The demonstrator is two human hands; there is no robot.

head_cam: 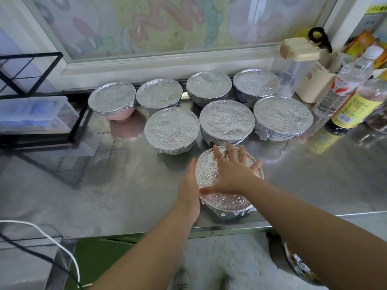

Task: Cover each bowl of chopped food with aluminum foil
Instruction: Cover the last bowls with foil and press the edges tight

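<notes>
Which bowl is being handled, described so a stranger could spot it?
On the steel counter below the window, foil-covered bowls sit in two rows. One bowl stands alone in front, nearest the edge. Only it has hands on it: right hand flat on top, left hand against its side.

Left hand (189, 188) upright, fingers straight; right hand (228, 174) spread, palm down.

Foil (171, 128) hid what lay in all eight bowls (121, 117). The right hand (228, 174) covered much of the top of the near bowl (228, 208), and the thumb of the left hand (189, 185) could not be made out. Print on the bottle (354, 109) labels was too blurred to read. The left edge cut off the rack (31, 80), and the right arm (314, 237) hid part of a dish (299, 266) below the counter (125, 195).
</notes>
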